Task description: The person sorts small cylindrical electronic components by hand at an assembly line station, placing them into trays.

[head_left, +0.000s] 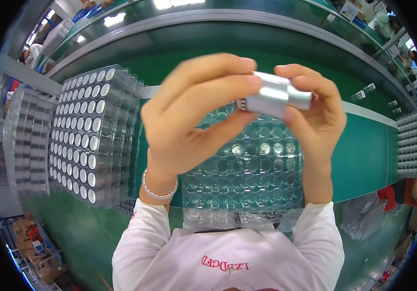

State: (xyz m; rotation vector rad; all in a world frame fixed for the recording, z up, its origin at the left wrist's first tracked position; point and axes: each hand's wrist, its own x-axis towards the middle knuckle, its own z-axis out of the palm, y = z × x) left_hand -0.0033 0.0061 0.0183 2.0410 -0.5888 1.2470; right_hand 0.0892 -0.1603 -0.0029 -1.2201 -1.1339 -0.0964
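Observation:
A silver stepped cylinder [272, 96] is held up level above the bench, with a wide body and a narrower right end. Its exact kind is not clear; small dark marks show at its left end. My left hand [189, 109] pinches the wide body between thumb and fingers. Around the narrower end, the thumb and fingers of my right hand [321, 104] are closed. Below both hands lies a clear plastic tray [242, 200] with rows of round pockets. Several pockets in its middle show shiny silvery round spots; my left hand hides part of the tray.
At left stand stacked clear trays [126, 106] full of silver cylinders with white round ends [89, 123]. Another tray stack [409, 145] is at far right. Small clear-and-silver pieces [364, 91] lie on the green bench [363, 155]. A metal rail [228, 15] crosses behind.

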